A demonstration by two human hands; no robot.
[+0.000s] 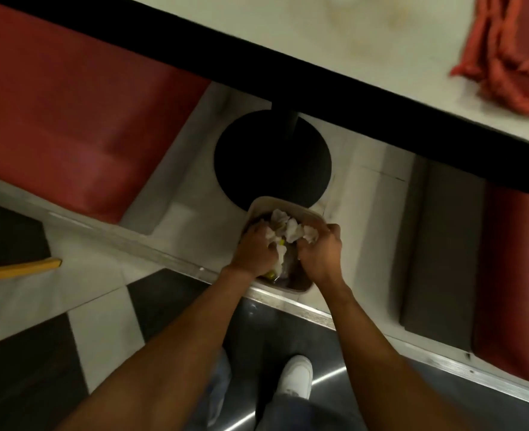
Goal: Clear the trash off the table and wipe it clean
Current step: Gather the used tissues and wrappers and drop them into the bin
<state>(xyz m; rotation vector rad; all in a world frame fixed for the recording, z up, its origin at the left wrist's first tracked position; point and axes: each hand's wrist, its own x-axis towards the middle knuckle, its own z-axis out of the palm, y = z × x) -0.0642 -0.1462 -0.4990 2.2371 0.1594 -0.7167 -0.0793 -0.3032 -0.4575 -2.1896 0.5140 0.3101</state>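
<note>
Paper (291, 230), white and crumpled into wads, is clutched from both sides: the left hand (253, 253) has its fingers curled round the left part of the bunch, and the right hand (320, 253) closes its fingers and thumb on the right part, knuckles up, the two hands just apart with paper showing between them. Both hands and the paper are over the open mouth of a small beige bin (275, 202) on the floor, and the far wads lie inside its rim. Deeper in the bin, below the left wrist, something yellow-green (269, 275) shows against the dark inside; what else lies there is too dim to tell. The bin's far end is against the round black table base (272, 157), and its near end meets a metal strip (303, 309) that runs across the floor. Above, the table (334, 35) crosses the far side of the view, pale on top with a black edge, and an orange-red cloth (512, 57) lies bunched on it at the far right, blurred. A red seat (70, 119) stands to the left of the base and another red seat (518, 275) to the right. At the near edge a white shoe (297, 377) stands on dark flooring, and a yellow stick (17, 269) pokes in from the left over black and white tiles.
</note>
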